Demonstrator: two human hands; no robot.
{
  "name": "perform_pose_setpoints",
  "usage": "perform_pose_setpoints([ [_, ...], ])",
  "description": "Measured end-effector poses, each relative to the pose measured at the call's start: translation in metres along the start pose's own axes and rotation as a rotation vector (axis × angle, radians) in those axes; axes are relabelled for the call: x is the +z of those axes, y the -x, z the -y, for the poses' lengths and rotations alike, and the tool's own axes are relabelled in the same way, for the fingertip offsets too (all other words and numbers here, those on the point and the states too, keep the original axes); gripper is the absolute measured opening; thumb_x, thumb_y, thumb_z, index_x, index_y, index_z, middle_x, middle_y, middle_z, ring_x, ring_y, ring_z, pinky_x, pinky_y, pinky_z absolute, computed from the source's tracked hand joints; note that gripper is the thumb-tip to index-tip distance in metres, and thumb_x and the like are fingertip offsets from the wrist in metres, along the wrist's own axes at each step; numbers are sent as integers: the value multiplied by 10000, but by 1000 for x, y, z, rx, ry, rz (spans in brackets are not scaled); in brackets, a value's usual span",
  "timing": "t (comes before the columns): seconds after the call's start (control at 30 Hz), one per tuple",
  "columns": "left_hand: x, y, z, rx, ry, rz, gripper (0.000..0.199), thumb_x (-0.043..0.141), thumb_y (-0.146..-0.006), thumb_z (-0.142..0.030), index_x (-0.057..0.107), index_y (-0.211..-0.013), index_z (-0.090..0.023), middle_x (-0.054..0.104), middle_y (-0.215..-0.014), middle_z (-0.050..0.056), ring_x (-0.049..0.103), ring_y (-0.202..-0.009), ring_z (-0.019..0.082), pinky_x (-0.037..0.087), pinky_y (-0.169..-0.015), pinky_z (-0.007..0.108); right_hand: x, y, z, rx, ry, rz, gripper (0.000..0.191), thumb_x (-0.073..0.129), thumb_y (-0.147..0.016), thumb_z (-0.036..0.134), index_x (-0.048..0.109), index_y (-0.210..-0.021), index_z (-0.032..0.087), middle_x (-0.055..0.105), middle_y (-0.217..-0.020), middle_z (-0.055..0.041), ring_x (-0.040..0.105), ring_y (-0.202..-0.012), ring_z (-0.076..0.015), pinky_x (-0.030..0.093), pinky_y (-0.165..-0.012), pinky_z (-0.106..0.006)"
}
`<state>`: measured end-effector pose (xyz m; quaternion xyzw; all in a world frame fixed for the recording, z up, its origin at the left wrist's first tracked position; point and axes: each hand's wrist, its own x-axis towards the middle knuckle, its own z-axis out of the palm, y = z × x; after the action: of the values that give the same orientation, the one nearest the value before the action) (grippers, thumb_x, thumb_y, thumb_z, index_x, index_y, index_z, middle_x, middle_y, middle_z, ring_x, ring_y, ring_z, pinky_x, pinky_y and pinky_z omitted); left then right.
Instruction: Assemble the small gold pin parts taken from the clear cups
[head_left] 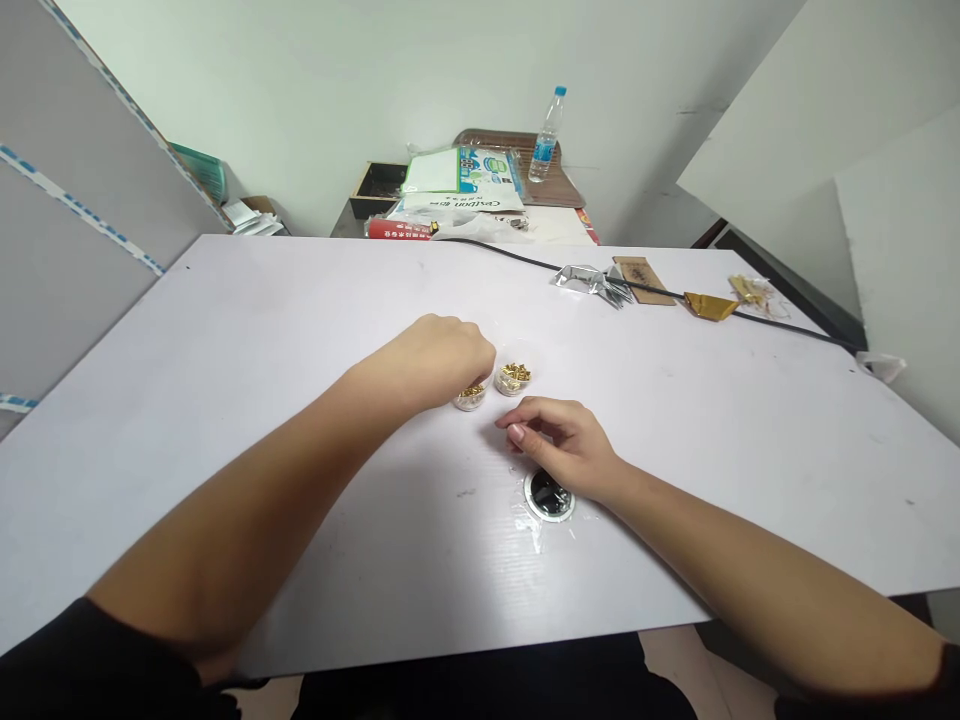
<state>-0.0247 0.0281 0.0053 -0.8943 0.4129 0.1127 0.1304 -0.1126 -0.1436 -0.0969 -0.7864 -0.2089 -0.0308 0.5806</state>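
Left grip (446, 362): back of hand up, wrist bent, fingers pointing down at the left clear cup (469, 404); fingertips hidden by the hand, so can't tell how far open it is or whether it has a piece. Left forearm comes in on a diagonal from the near left corner, elbow well out. Cup holds small gold pieces, right under the fingers. Just right of that grip: right clear cup (505, 387), also with gold pieces (519, 372). Nearer the body and right: right grip (566, 440), low over the desk (360, 560), thumb side up, fingers loosely curled, thumb tip close to the index; nothing visible in it, but can't tell if the tips pinch something tiny. Right forearm runs back to the near right. Round black insert (550, 490) just below that grip, nearer the body. Farther off, beyond both grips and to the right: silver packet (577, 279), brown card (646, 282), gold packet (709, 306), black cable (510, 255).
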Motion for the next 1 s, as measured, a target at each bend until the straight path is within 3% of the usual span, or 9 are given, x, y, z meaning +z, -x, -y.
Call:
perform_pose_setpoints([
  [0.2,10,8,24,107,162,-229,211,537,-803,-94,697,-840,-225,673,-796,16,569,-698,161,302,-585,281,0,-1,-2,26,22,-11,145,612,-889,259,717,-920,163,699,-720,-33,620,-591,-115,506,-543,-249],
  [0.33,5,21,25,205,479,-363,257,497,-900,-161,721,-994,-245,720,-958,5,636,-848,151,419,-716,257,-1,-2,-2,42,-13,-18,132,638,-869,254,724,-912,164,731,-728,-42,669,-611,-134,548,-566,-264],
  [0.47,10,33,-2,266,929,-490,188,582,-865,-170,741,-941,-238,708,-870,24,644,-780,146,479,-689,252,-2,-2,-1,66,-48,-28,109,679,-850,263,719,-882,167,754,-757,-49,711,-655,-157,593,-621,-290],
  [0.53,25,38,-23,235,1253,-656,162,561,-891,-166,717,-928,-195,682,-854,43,625,-680,121,486,-598,242,-3,-2,0,71,-67,-18,106,687,-850,267,705,-844,163,749,-737,-46,708,-640,-152,597,-621,-285],
  [0.63,59,43,-51,202,1561,-667,111,570,-921,-186,681,-922,-179,593,-738,3,566,-541,80,483,-511,228,-5,-3,0,-14,-20,-4,125,661,-876,247,676,-793,156,726,-675,-32,679,-594,-122,564,-574,-236],
  [0.8,99,48,-66,29,1585,-702,111,552,-943,-188,662,-946,-188,555,-710,-17,563,-567,76,505,-546,223,-9,-3,-1,-206,161,8,171,622,-915,250,664,-771,168,719,-662,-18,644,-573,-97,509,-541,-204],
  [1.0,100,45,-61,-189,1533,-692,91,549,-933,-195,639,-928,-182,601,-666,-18,584,-568,92,515,-556,224,-12,-3,-2,-263,292,34,114,577,-937,190,652,-852,179,710,-719,-22,642,-623,-108,510,-579,-227],
])
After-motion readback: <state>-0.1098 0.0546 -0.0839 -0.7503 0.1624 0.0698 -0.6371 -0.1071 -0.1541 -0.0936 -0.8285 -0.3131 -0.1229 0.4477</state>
